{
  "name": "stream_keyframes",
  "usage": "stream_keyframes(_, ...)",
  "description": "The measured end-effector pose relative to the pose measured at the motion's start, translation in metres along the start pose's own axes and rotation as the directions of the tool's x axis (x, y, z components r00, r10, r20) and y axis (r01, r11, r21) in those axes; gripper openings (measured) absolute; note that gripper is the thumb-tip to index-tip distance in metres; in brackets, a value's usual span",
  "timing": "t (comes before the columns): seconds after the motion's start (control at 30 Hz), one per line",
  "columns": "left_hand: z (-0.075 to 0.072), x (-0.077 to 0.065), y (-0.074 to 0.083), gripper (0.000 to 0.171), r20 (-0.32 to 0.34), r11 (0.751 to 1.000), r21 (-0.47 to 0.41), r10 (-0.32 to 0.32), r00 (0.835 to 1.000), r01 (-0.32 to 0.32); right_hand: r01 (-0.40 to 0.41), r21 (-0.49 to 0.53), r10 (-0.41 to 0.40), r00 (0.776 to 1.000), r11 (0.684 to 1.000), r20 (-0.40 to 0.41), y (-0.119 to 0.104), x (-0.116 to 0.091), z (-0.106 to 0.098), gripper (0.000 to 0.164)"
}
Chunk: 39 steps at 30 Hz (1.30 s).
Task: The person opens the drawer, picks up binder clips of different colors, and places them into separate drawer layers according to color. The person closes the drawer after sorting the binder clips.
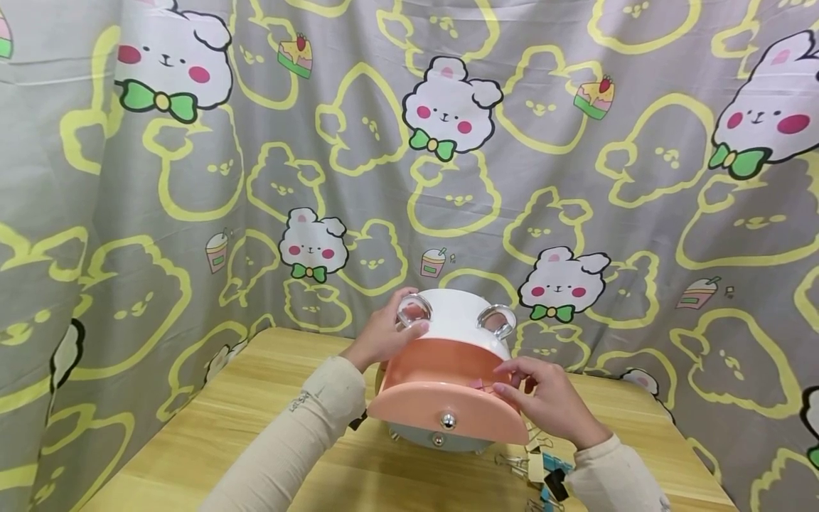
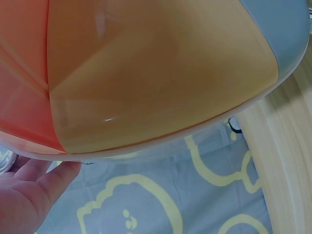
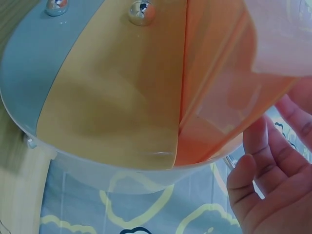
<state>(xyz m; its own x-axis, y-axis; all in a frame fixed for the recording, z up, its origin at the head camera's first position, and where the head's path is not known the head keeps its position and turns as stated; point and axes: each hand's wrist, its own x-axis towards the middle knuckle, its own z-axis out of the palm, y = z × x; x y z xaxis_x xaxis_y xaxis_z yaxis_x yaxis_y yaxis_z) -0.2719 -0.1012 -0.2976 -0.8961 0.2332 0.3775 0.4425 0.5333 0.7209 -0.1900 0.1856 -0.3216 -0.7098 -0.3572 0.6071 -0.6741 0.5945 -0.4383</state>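
Observation:
A small drawer organizer (image 1: 451,306) with a white top and two silvery ear-shaped rings stands on the table. Its orange top drawer (image 1: 441,409) is tipped open, above a yellow drawer (image 3: 114,92) and a grey-blue one (image 3: 36,63). My left hand (image 1: 385,331) grips the organizer at its left ear, thumb in front and fingers behind. At the drawer's right side is my right hand (image 1: 550,395), thumb and index finger apart. By those fingertips, inside the drawer, lies a small pink binder clip (image 1: 477,384); its far part is hard to make out.
Several binder clips, among them a yellow one (image 1: 536,466), a blue one (image 1: 555,462) and a black one (image 1: 558,485), lie in a heap beside the right forearm. A printed curtain (image 1: 358,185) hangs behind and around the wooden table (image 1: 211,419).

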Motion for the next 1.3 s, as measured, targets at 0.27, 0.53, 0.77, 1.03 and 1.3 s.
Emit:
stream_keyframes(0.27,0.000,0.000,0.000,0.066,0.003,1.000,0.005,0.001,1.000,-0.001,-0.018,0.012,0.018,1.000,1.000,0.002,-0.002,-0.003,-0.003,0.013)
stream_keyframes(0.53,-0.002,-0.001,0.000,0.065,0.005,1.000,-0.008,0.005,1.000,-0.005,-0.046,0.010,0.046,0.999,0.999,-0.016,0.002,-0.009,-0.006,0.012)
stream_keyframes(0.77,-0.001,-0.001,0.000,0.066,0.007,1.000,-0.015,-0.003,1.000,0.003,-0.064,-0.009,0.063,0.997,0.998,-0.051,0.007,-0.016,-0.009,0.013)
stream_keyframes(1.03,-0.001,-0.001,0.000,0.067,0.006,1.000,-0.006,0.000,1.000,0.001,-0.148,-0.015,0.148,0.989,0.989,-0.029,0.014,-0.022,-0.012,0.012)
stream_keyframes(1.3,-0.001,-0.001,0.000,0.068,0.001,1.000,-0.012,-0.007,1.000,0.007,-0.155,-0.027,0.153,0.987,0.988,-0.055,0.024,-0.031,-0.013,0.010)
